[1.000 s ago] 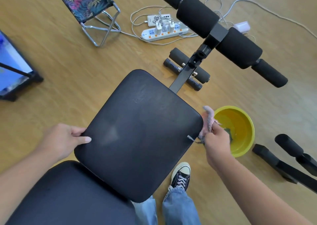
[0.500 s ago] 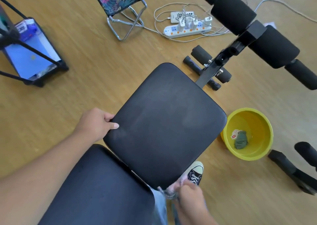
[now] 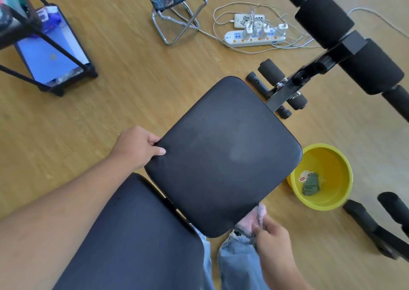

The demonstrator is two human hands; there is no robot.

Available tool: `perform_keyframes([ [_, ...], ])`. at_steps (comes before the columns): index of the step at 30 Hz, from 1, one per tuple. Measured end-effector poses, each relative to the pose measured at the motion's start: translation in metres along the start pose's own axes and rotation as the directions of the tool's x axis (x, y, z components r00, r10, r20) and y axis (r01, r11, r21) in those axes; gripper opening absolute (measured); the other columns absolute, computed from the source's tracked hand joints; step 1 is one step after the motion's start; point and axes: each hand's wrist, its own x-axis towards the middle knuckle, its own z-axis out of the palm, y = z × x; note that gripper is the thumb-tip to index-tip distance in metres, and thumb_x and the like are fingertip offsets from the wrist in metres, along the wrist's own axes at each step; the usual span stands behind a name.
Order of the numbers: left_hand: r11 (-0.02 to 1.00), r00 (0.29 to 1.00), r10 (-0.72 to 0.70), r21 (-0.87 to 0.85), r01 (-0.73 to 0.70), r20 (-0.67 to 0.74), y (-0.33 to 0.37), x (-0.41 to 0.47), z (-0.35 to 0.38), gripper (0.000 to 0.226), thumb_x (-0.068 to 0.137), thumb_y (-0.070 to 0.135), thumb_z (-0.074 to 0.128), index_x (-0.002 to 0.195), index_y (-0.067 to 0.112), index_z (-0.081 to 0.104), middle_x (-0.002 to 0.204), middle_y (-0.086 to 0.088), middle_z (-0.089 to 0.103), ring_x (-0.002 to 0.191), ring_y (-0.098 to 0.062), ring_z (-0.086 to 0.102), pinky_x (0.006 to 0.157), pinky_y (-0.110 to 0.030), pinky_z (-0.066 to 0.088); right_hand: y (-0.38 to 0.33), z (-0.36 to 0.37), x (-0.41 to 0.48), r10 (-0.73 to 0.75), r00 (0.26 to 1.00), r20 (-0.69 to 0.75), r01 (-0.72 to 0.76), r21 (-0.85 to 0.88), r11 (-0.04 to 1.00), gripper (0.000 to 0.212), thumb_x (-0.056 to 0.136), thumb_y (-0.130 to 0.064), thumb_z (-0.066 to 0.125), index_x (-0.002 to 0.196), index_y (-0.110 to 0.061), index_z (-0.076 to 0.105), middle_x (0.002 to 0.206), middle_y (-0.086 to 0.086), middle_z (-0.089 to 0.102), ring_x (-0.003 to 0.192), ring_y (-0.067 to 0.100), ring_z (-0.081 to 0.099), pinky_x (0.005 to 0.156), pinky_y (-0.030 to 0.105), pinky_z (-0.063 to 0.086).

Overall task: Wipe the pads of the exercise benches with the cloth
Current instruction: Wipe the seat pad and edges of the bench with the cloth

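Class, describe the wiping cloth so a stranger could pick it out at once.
Find the square black seat pad in the middle. At its near right edge, the right hand grips a pale pinkish cloth. The dark green cloth lies apart in the yellow basin.

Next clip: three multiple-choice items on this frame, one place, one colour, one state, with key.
1. Where is the basin? A) on the floor beside the seat pad; B) on top of the seat pad; C) held in the air.
2. What colour is the basin? A) red; B) yellow; C) white.
3. The right hand is: A) open on the floor; B) inside the basin; C) holding the cloth at the seat pad's edge.
Key: A, it stands on the floor right of the seat pad; B, its wall is yellow; C, its fingers curl round the cloth.
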Motion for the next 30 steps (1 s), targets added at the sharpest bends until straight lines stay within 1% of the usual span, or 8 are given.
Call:
perform_keyframes([
  [7,0.947,0.964,-0.087,-0.278,0.158,0.253,-0.012,-0.001,-0.019,0.035,0.085,0.026,0.081,0.119,0.020,0.078,0.126,0.000,0.075,0.114,-0.016,0.070,0.104,-0.028,0.051,-0.115,-0.031,0.050,-0.562,0.804,-0.194,0.387,-0.547,0.742,0.029,0.077,0.017,0.040,0.070,-0.010,0.034,0.065,0.014,0.041,0.061,0.032,0.032,0.050,0.034,0.021],
  [11,0.863,0.935,-0.138,-0.423,0.275,0.327,-0.005,-0.003,-0.027,0.038,0.098,0.043,0.058,0.111,0.011,0.076,0.115,-0.006,0.076,0.104,-0.018,0.070,0.093,-0.026,0.054,-0.095,0.064,0.030,-0.761,0.636,0.126,0.622,-0.667,0.410,0.069,0.067,0.027,0.040,0.122,-0.009,0.058,0.138,0.005,0.052,0.141,0.029,0.038,0.094,0.013,0.038],
  [13,0.802,0.923,-0.161,-0.499,0.328,0.348,-0.002,-0.003,-0.029,0.052,0.102,0.051,0.045,0.102,0.009,0.074,0.101,-0.008,0.072,0.090,-0.017,0.067,0.082,-0.025,0.055,-0.076,0.108,0.004,-0.793,0.426,0.436,0.807,-0.579,0.115,0.070,0.073,0.024,0.037,0.134,-0.003,0.056,0.147,0.009,0.047,0.146,0.028,0.030,0.114,0.015,0.025],
  [16,0.793,0.922,-0.188,-0.501,0.346,0.339,-0.005,0.000,-0.028,0.070,0.102,0.059,0.031,0.108,0.007,0.076,0.102,-0.011,0.073,0.083,-0.017,0.064,0.077,-0.026,0.053,-0.086,0.126,0.001,-0.632,0.110,0.767,0.856,-0.397,-0.333,0.046,0.095,0.003,0.029,0.124,0.002,0.065,0.136,0.018,0.059,0.131,0.030,0.052,0.104,0.038,0.048],
  [18,0.778,0.926,-0.198,-0.524,0.347,0.320,-0.007,0.001,-0.028,0.072,0.102,0.061,0.028,0.111,0.007,0.074,0.099,-0.010,0.072,0.084,-0.018,0.064,0.077,-0.028,0.053,-0.116,0.125,0.022,-0.707,0.106,0.699,0.834,-0.450,-0.320,0.040,0.089,0.000,0.043,0.123,0.005,0.065,0.134,0.019,0.060,0.126,0.030,0.057,0.097,0.041,0.053],
  [22,0.755,0.919,-0.197,-0.545,0.364,0.341,-0.007,0.003,-0.029,0.075,0.102,0.062,0.025,0.110,0.003,0.071,0.095,-0.013,0.072,0.080,-0.019,0.068,0.071,-0.027,0.057,-0.141,0.149,0.023,-0.780,0.365,0.507,0.774,-0.631,-0.048,0.069,0.078,0.010,0.054,0.145,-0.002,0.043,0.156,0.012,0.035,0.147,0.026,0.028,0.114,0.034,0.038],
  [27,0.794,0.918,-0.188,-0.497,0.350,0.348,-0.003,0.004,-0.028,0.079,0.102,0.062,0.021,0.116,0.004,0.073,0.113,-0.014,0.071,0.096,-0.024,0.063,0.091,-0.032,0.049,-0.077,0.149,-0.006,-0.531,0.078,0.843,0.758,-0.396,-0.517,0.045,0.094,0.004,0.032,0.130,0.004,0.060,0.138,0.026,0.054,0.132,0.040,0.049,0.110,0.045,0.040],
  [30,0.735,0.886,-0.198,-0.535,0.417,0.419,0.001,0.006,-0.026,0.077,0.102,0.062,0.025,0.112,0.004,0.076,0.108,-0.011,0.074,0.084,-0.020,0.067,0.070,-0.027,0.057,-0.108,0.144,0.009,-0.595,0.090,0.798,0.771,-0.434,-0.466,0.040,0.089,-0.004,0.054,0.127,0.003,0.062,0.136,0.021,0.058,0.130,0.034,0.052,0.105,0.043,0.046],
])
